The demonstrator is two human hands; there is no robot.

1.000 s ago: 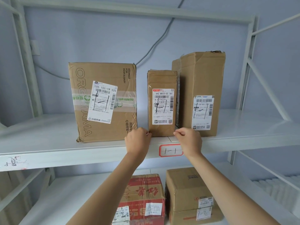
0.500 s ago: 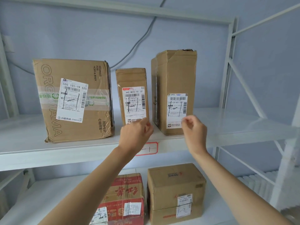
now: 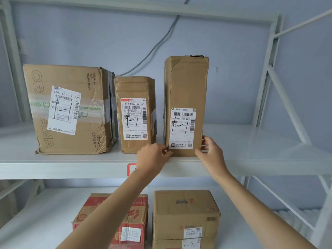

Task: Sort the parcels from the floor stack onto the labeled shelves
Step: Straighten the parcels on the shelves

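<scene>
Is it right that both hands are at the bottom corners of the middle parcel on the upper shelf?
Not quite: the left hand and right hand are at the bottom corners of the tall parcel on the right, not the middle parcel. The head view shows it on the upper shelf.

Three brown cardboard parcels up top, the tall parcel [image 3: 186, 87] wearing a white barcode label [image 3: 182, 128]; white shelf [image 3: 71, 166] below, red-and-brown box [image 3: 115, 220] underneath, pale blue wall [image 3: 107, 42] behind
</scene>
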